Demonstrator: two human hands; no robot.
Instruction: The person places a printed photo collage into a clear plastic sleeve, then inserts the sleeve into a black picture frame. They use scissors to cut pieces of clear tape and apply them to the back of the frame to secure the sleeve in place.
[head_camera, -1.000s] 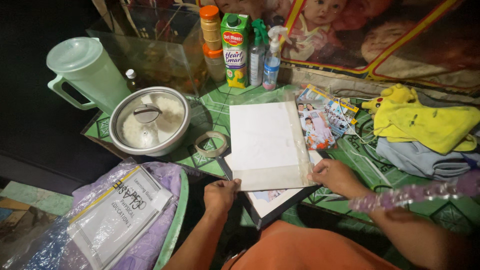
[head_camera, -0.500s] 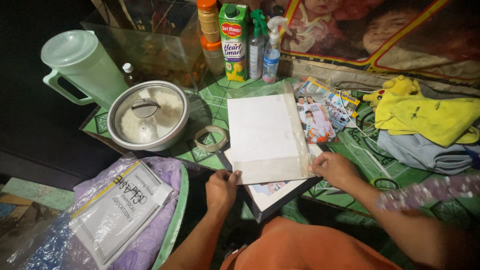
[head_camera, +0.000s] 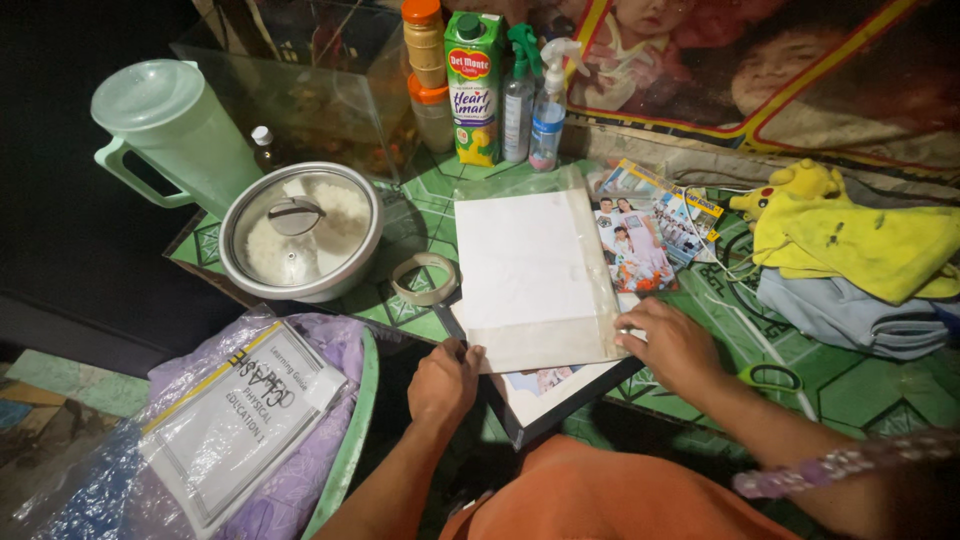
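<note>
Both hands pinch the near edge of a white sheet in a clear plastic sleeve, lying over a black picture frame on the green table. The left hand grips at seven o'clock, the right hand at five. Best kept flat, corners aligned; the tape roll sits at nine o'clock.

A sheet in a plastic sleeve lies on a picture frame at the desk's near edge. A tape roll sits just left of it, a lidded pot farther left, a pitcher behind the pot. Photos lie right of the sheet; folded cloths lie toward the right edge. Bottles stand along the far edge.
</note>
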